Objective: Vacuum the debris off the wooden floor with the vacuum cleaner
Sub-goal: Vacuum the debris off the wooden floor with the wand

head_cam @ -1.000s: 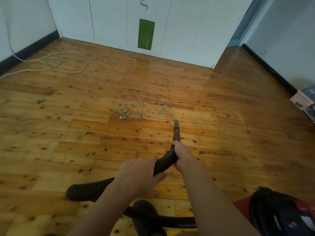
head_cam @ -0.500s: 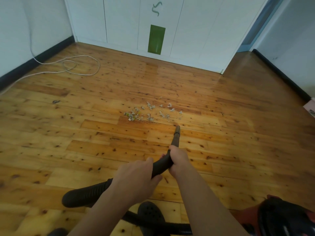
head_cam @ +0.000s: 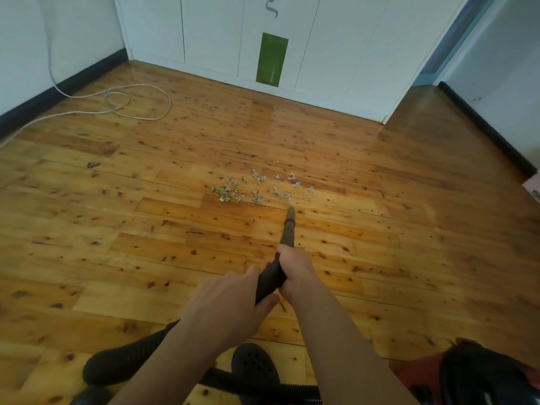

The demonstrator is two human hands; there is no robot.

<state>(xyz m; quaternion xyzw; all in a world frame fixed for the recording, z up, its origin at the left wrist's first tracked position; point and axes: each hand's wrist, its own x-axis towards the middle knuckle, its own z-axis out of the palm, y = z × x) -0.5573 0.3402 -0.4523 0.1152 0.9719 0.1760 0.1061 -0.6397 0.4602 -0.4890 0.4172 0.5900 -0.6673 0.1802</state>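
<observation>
A patch of small grey, white and green debris [head_cam: 257, 190] lies on the wooden floor [head_cam: 146, 244] ahead of me. Both hands grip the dark vacuum nozzle [head_cam: 287, 229], which points forward; its tip sits just short of the right end of the scraps. My right hand [head_cam: 295, 273] holds it further forward, my left hand [head_cam: 230, 305] behind it. The ribbed black hose [head_cam: 125, 361] curves off low left and runs under my arms. The red and black vacuum body [head_cam: 479, 378] sits at the bottom right.
A white cable [head_cam: 137, 103] loops on the floor at the far left. White cabinets with a green panel [head_cam: 271, 58] close the far side. A black clog [head_cam: 254, 366] is below my arms. A pink box edge [head_cam: 533, 185] shows at the right.
The view has shifted so that the debris and the far cabinets sit further right and lower. The nozzle tip stays just short of the scraps. Both hands keep their grip.
</observation>
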